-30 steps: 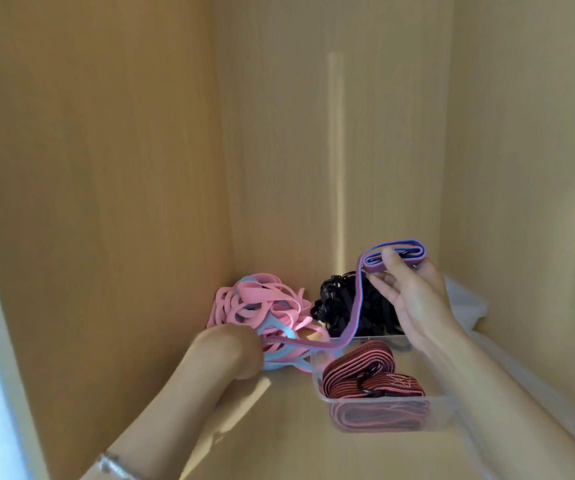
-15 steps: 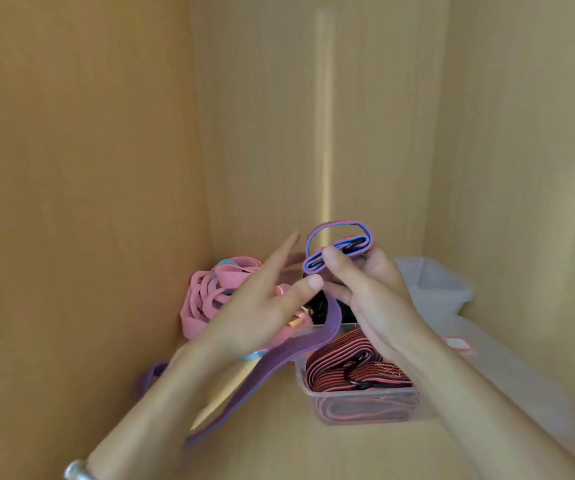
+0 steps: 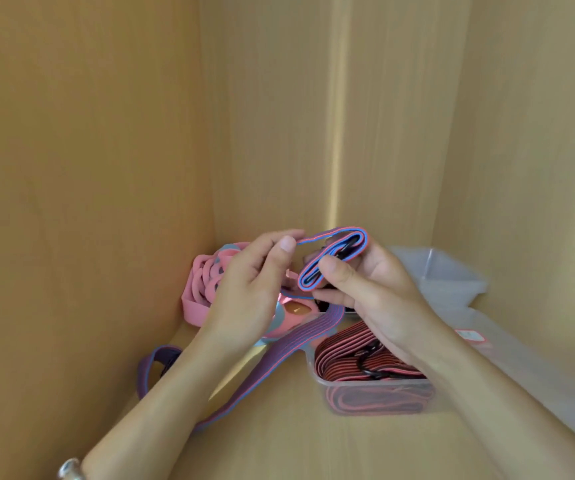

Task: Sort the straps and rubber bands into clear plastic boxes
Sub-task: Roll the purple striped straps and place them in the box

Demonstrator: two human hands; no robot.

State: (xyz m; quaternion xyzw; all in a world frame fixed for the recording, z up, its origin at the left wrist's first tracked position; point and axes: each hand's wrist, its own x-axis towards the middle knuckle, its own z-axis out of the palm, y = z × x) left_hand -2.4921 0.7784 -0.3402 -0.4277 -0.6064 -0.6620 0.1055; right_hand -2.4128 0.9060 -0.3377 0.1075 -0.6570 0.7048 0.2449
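Logged purple strap (image 3: 334,261), edged pink and blue, folded into a flat coil just below frame centre. Found right hand (image 3: 379,299) gripping that coil from its 4 o'clock, thumb across the near face, fingers curled behind. Found left hand (image 3: 251,292) at the coil's 9 o'clock, thumb and curled forefinger pinching the strap's outermost layer where it leaves the coil. Traced the loose tail (image 3: 272,362) from under the hands toward 7 o'clock, lying on the wooden shelf floor (image 3: 279,445) and ending in a loop beside the left forearm. Noted pink rubber bands (image 3: 199,292) heaped at 9 o'clock of the left hand, against the side wall. Noted clear box (image 3: 319,374) at 5 o'clock of the coil, holding red straps (image 3: 341,355) and a black hook (image 3: 371,362). Noted second clear box (image 3: 452,275) at 3 o'clock of the right hand. Spotted silver bracelet (image 3: 71,471) on the left wrist, at frame 7 o'clock.
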